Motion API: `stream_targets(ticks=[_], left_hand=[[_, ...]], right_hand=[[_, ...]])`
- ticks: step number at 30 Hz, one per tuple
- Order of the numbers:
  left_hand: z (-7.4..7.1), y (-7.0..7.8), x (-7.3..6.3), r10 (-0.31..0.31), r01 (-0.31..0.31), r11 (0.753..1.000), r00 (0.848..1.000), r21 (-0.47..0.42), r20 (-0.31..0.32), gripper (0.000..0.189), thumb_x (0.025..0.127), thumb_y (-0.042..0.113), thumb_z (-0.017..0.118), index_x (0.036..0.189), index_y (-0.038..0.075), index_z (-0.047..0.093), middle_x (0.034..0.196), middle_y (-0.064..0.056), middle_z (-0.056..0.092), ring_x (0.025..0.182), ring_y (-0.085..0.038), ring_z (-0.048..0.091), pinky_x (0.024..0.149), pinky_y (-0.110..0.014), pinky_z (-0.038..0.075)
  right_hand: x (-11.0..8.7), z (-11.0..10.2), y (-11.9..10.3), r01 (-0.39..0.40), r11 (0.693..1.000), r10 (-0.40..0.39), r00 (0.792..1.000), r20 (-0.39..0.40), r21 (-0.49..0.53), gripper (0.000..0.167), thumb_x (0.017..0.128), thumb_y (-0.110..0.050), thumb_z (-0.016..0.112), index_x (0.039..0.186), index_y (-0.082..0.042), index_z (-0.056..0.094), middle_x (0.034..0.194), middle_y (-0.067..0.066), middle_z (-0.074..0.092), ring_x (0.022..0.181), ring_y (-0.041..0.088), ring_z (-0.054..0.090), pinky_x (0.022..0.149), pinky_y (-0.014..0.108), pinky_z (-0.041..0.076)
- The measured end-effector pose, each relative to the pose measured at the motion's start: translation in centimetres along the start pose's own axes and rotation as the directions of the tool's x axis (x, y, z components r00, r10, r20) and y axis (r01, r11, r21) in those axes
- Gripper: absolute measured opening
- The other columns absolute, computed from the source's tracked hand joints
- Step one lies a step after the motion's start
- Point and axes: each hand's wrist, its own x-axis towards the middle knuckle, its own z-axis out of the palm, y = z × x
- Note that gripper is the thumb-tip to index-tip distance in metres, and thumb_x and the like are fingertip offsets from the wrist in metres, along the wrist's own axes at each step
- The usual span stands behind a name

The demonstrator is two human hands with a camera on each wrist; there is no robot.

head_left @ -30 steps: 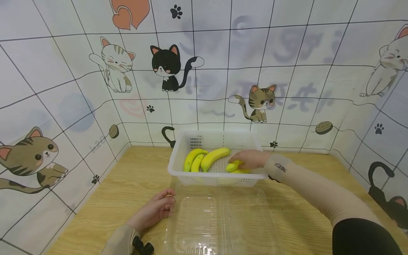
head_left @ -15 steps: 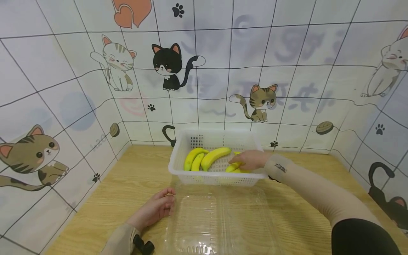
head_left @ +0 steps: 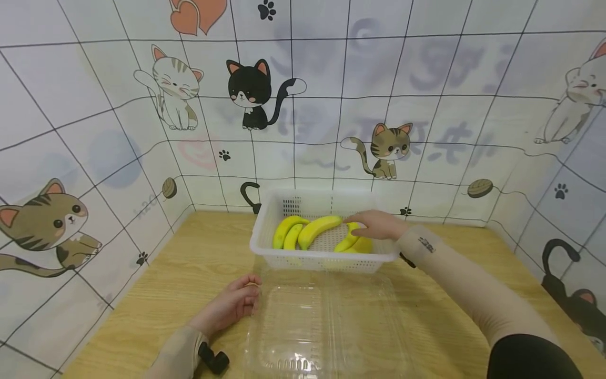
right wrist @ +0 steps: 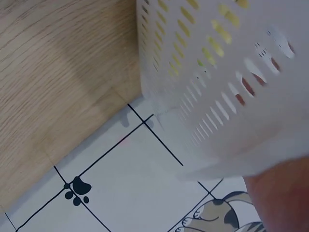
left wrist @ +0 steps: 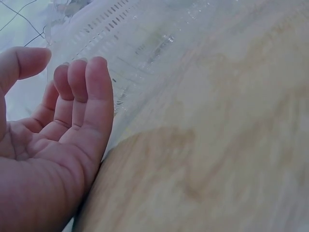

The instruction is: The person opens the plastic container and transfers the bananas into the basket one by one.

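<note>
In the head view a white perforated basket [head_left: 307, 261] holds several yellow bananas. On its left side lie three, among them a larger banana [head_left: 319, 230]; to the right are another banana [head_left: 346, 243] and a yellow fruit [head_left: 363, 245], partly hidden. My right hand [head_left: 376, 224] is over these right ones, its fingers extended and its thumb apart, close against the banana's upper end. A clear plastic clamshell box [head_left: 326, 326] lies unfolded in front of the basket. Beside its left edge rests my left hand [head_left: 232, 304], fingers loosely bent and palm bare in the left wrist view.
The wooden table [head_left: 199, 247] reaches back to a wall [head_left: 317, 121] covered in white cat-print tiles, with side walls left and right. Through the slots of the basket wall [right wrist: 217, 82] in the right wrist view, yellow shows.
My right hand has risen a little and its fingers have straightened away from the right-hand banana, more of which now shows. My left hand and the clamshell box stay in place.
</note>
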Motion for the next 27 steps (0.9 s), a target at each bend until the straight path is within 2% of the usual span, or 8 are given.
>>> stream_targets(ticks=[9,16,19,22,27], left_hand=[[0.2,0.4,0.0,-0.011,0.016,0.996,0.999,0.084,-0.053,0.016,0.097,0.004,0.047,0.112,0.010,0.043,0.085,0.000,0.053,0.074,-0.011,0.057,0.070,-0.028,0.051],[0.1,0.7,-0.4,-0.030,0.048,0.990,0.991,0.136,-0.133,0.022,0.096,0.007,0.053,0.115,0.006,0.044,0.085,-0.004,0.054,0.077,-0.018,0.058,0.072,-0.033,0.052],[0.0,1.1,-0.6,-0.041,0.065,0.981,0.990,0.184,-0.131,0.024,0.096,0.009,0.053,0.117,0.004,0.042,0.085,-0.004,0.054,0.077,-0.017,0.056,0.073,-0.034,0.053],[0.1,1.5,-0.6,-0.046,0.067,0.970,0.994,0.233,-0.097,0.026,0.099,0.014,0.053,0.117,0.002,0.040,0.085,-0.005,0.053,0.075,-0.015,0.055,0.072,-0.034,0.053],[0.1,1.6,-0.2,-0.032,0.053,0.960,0.996,0.275,-0.083,0.025,0.099,0.016,0.055,0.114,0.001,0.042,0.083,-0.005,0.053,0.072,-0.015,0.055,0.066,-0.031,0.053]], right_hand=[[-1.7,-1.8,0.2,-0.018,0.999,0.021,0.999,-0.046,0.048,0.046,0.098,-0.034,0.056,0.138,-0.009,0.053,0.141,0.013,0.050,0.132,0.035,0.041,0.108,0.053,0.031],[-3.4,-2.6,1.2,-0.045,0.996,0.054,0.992,-0.117,0.072,0.045,0.099,-0.034,0.056,0.137,-0.009,0.053,0.140,0.015,0.050,0.132,0.037,0.041,0.107,0.055,0.031],[-4.2,-2.7,1.7,-0.065,0.992,0.080,0.986,-0.145,0.104,0.046,0.099,-0.034,0.056,0.137,-0.009,0.053,0.141,0.017,0.049,0.132,0.039,0.040,0.106,0.056,0.030],[-4.9,-2.8,2.3,-0.083,0.988,0.104,0.981,-0.161,0.129,0.048,0.099,-0.035,0.055,0.137,-0.007,0.052,0.141,0.018,0.048,0.132,0.040,0.039,0.107,0.057,0.029],[-5.7,-2.2,2.9,-0.118,0.980,0.142,0.978,-0.153,0.157,0.051,0.098,-0.037,0.056,0.138,-0.006,0.051,0.143,0.019,0.046,0.133,0.041,0.037,0.107,0.058,0.028]])
